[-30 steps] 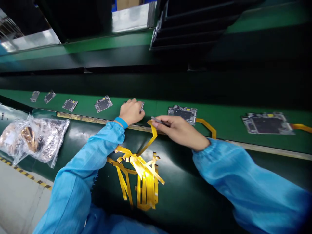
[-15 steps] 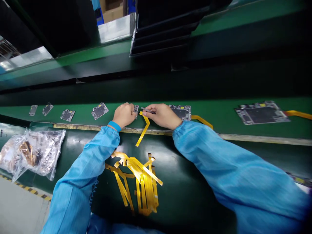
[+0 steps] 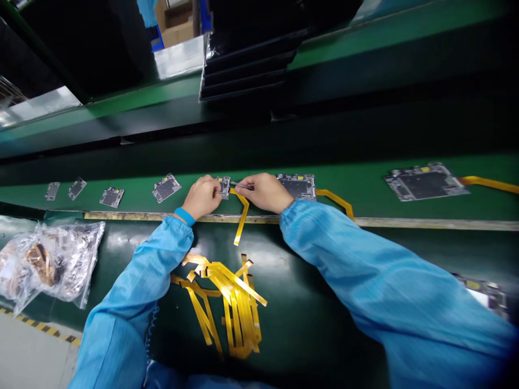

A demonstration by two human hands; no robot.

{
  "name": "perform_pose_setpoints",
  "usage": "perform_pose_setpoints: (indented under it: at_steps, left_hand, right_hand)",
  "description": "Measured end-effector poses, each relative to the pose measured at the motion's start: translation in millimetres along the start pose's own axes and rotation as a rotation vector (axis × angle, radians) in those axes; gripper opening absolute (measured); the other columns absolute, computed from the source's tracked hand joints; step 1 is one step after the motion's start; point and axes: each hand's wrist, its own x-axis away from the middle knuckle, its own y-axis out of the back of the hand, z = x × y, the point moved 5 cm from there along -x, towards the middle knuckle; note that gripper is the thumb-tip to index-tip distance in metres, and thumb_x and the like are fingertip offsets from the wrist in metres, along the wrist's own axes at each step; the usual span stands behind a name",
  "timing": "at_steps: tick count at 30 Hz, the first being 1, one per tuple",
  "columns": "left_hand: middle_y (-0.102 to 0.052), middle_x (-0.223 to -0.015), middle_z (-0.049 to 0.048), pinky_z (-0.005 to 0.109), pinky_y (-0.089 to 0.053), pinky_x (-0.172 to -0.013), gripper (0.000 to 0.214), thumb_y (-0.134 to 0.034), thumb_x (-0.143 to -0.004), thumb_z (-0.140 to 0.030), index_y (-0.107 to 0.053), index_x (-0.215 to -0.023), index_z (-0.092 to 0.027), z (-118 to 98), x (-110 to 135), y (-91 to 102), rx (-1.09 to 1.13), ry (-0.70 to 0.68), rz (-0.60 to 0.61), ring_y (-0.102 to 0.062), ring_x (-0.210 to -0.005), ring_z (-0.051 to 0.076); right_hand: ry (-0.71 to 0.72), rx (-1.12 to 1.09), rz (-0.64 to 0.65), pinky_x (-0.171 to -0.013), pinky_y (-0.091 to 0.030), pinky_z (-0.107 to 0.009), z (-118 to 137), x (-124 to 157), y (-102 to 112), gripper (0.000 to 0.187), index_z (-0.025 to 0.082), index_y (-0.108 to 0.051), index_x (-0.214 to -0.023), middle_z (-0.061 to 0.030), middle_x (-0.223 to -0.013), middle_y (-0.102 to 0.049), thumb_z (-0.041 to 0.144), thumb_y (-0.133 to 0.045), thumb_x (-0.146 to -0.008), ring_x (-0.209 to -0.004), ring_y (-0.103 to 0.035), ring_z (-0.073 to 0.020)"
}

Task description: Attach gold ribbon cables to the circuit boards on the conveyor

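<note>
My left hand (image 3: 203,195), a blue band at its wrist, has its fingers closed on the edge of a circuit board (image 3: 225,187), and it covers most of that board. In my right hand (image 3: 265,190) is a thin grey tool that looks like tweezers (image 3: 245,186), with its tip near the board's right edge. A bent yellow flex cable (image 3: 242,219) runs from that edge down over the front rim of the green belt. Whether its upper end is joined to the board I cannot tell. Below lies a pile of similar flex cables (image 3: 239,302).
Several bare boards (image 3: 166,188) lie to the left. On the right, one board (image 3: 298,186) beside my right hand and another board (image 3: 425,182) have yellow cables attached. A plastic bag (image 3: 52,262) rests at left. Dark upright panels (image 3: 247,65) stand behind.
The cable's upper end and the tool tip have come closer to the board held by my left hand. The cable's lower end has swung right. The view has shifted slightly.
</note>
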Motion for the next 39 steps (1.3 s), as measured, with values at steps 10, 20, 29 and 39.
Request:
perform_pose_setpoints:
  at_steps: [10,20,29,39]
  left_hand:
    - [-0.066,-0.1,0.01,0.041,-0.054,-0.095,0.014,-0.059,-0.087,-0.01,-0.069,-0.089,-0.018,-3.1,-2.1,-10.6,0.024,-0.109,-0.025,-0.063,-0.101,0.026]
    - [-0.061,-0.128,0.0148,0.045,-0.05,-0.103,0.031,-0.057,-0.097,-0.022,-0.071,-0.123,-0.014,-20.3,20.4,-15.5,-0.139,-0.246,0.04,-0.055,-0.12,0.031]
    - [-0.054,-0.141,0.0192,0.047,-0.046,-0.104,0.052,-0.051,-0.106,-0.041,-0.055,-0.151,-0.015,-39.0,25.1,-20.6,-0.269,-0.282,0.144,-0.048,-0.13,0.034]
    - [-0.05,-0.149,0.021,0.046,-0.043,-0.107,0.059,-0.048,-0.108,-0.047,-0.049,-0.157,-0.014,-51.8,20.5,-26.9,-0.363,-0.277,0.203,-0.044,-0.137,0.036]
  right_hand:
    - [0.027,-0.015,-0.005,-0.067,-0.049,-0.028,-10.2,0.9,5.8,0.021,0.021,-0.083,-0.087,-0.005,-0.083,-0.081,0.035,-0.067,-0.089,-0.079,-0.072,-0.0211]
    - [0.005,0.07,0.083,-0.061,-0.045,-0.026,-9.9,-4.3,18.0,0.021,0.022,-0.084,-0.087,-0.002,-0.076,-0.078,0.037,-0.07,-0.089,-0.071,-0.067,-0.0174]
    - [-0.014,0.125,0.08,-0.062,-0.046,-0.027,-14.5,-0.5,26.9,0.02,0.024,-0.085,-0.09,-0.002,-0.078,-0.079,0.035,-0.069,-0.09,-0.072,-0.068,-0.0178]
    - [0.027,0.204,0.033,-0.067,-0.046,-0.03,-21.9,8.3,28.4,0.024,0.024,-0.083,-0.097,-0.005,-0.086,-0.08,0.038,-0.063,-0.093,-0.077,-0.071,-0.0214]
